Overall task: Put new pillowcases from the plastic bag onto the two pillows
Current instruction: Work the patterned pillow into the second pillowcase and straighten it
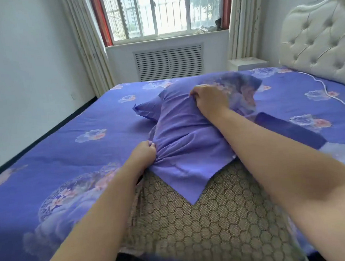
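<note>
A pillow (213,224) with a tan honeycomb weave lies on the bed in front of me, its far end inside a purple pillowcase (180,134). My left hand (143,154) grips bunched pillowcase fabric at the pillow's left side. My right hand (209,101) grips the pillowcase near its far end, fingers curled into the cloth. The pillowcase's near edge hangs as a loose point over the pillow's middle. No plastic bag is in view.
The bed carries a purple flowered sheet (72,156). A folded dark blue and flowered cloth (292,129) lies right of my right arm. A tufted cream headboard (319,40) stands at the right, with a white cord (327,92) near it. The window (164,11) and a vent are beyond.
</note>
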